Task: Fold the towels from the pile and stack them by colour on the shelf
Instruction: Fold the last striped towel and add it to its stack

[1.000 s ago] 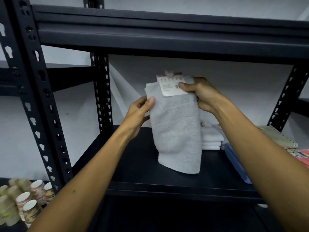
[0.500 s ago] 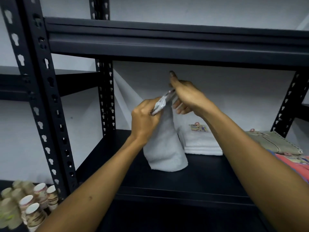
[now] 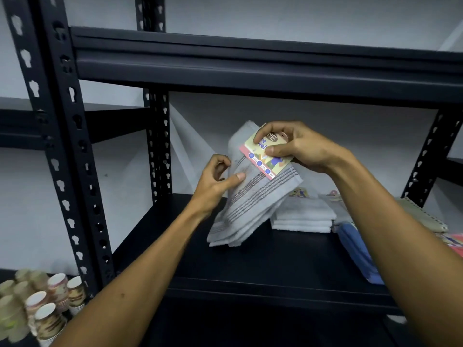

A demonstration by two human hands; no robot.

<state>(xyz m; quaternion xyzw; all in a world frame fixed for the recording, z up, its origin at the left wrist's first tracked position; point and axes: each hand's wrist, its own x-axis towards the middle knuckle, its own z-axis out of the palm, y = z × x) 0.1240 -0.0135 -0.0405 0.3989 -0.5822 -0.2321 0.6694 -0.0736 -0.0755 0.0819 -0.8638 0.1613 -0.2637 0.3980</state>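
Note:
A folded grey towel with striped bands leans tilted above the black shelf board, its lower corner close to the board. A colourful card label is fixed at its top. My right hand pinches the label and the towel's upper edge between thumb and fingers. My left hand holds the towel's left side, thumb pressed on the front. Behind it lies a stack of folded white towels with a label on top.
To the right lie a blue towel, a beige one and a pink one. The upper shelf beam hangs above my hands. Black perforated uprights stand left. Several paper cups sit at the lower left.
The towel has been turned so its printed label and striped front face me, and it now leans rightward. My left hand has shifted from the top edge to the left side.

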